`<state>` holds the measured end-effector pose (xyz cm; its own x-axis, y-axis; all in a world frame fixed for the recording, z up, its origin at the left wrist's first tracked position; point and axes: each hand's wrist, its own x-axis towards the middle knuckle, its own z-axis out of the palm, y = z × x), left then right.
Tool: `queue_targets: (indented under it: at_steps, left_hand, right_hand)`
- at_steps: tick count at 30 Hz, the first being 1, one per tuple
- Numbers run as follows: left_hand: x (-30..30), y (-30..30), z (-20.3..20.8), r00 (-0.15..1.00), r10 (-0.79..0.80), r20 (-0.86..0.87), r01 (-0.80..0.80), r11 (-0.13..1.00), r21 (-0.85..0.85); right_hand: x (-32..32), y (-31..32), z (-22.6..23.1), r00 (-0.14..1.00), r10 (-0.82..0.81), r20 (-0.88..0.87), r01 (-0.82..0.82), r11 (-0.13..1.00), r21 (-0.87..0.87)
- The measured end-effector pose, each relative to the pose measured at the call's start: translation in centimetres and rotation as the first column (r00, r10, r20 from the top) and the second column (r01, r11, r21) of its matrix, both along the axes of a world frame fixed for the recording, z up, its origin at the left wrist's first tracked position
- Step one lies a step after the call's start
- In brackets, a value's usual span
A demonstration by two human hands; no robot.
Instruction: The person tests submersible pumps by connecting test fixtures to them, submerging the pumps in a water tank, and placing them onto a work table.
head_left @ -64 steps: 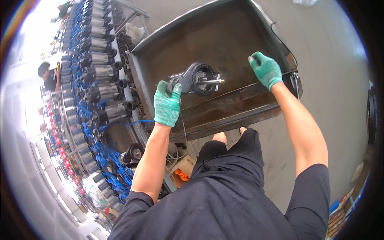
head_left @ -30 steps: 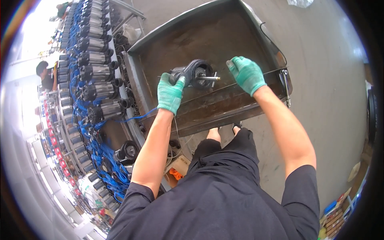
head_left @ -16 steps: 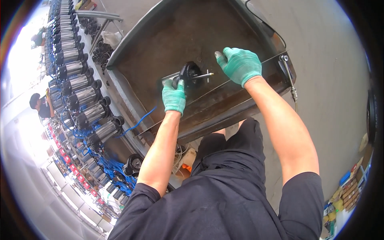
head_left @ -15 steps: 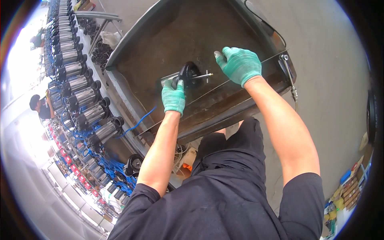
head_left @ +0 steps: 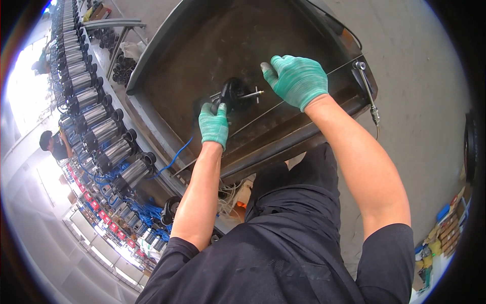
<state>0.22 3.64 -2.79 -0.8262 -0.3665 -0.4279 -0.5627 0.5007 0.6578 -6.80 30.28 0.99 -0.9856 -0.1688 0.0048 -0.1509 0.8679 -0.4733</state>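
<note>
A pump-like unit with a rounded black end and a shiny metal body lies over the dark metal basin, near its middle. My left hand, in a green glove, is closed round the black part, thumb on top. A thin metal rod with a short crossbar sticks out of the black end towards the right. My right hand, also gloved in green, hovers beyond the rod's tip without touching it. Its thumb stands apart from the bent fingers, and no object shows in it; the fingertips are partly hidden.
A thin bar crosses the basin's near side. On its right edge hangs a hose with a metal fitting. A blue cable runs left towards a long row of steel-and-black units. Another person stands beyond that row.
My left hand and the unit have shifted slightly left in the picture, and the crossbar has tilted a little. My right hand has moved slightly left as well, still off the rod.
</note>
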Motion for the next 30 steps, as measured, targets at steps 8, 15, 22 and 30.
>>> queue_targets:
  at_steps: [8,15,22,30]
  left_hand:
    - [-0.4,1.6,1.6,0.994,0.087,0.067,-0.092,0.992,0.081]
    - [-0.3,1.0,0.9,0.996,0.060,0.068,-0.064,0.996,0.065]
    - [-0.4,0.8,0.5,0.997,0.051,0.060,-0.056,0.996,0.074]
    - [-0.4,1.1,0.7,0.996,0.074,0.056,-0.079,0.993,0.084]
  right_hand:
    - [0.0,0.1,-0.3,1.000,0.010,0.011,-0.010,1.000,0.002]
    - [0.1,0.2,-0.3,1.000,0.012,0.001,-0.012,1.000,0.003]
    - [0.0,0.2,0.0,1.000,0.010,0.008,-0.010,1.000,0.004]
    - [0.0,0.3,-0.1,1.000,0.004,0.012,-0.004,1.000,0.007]
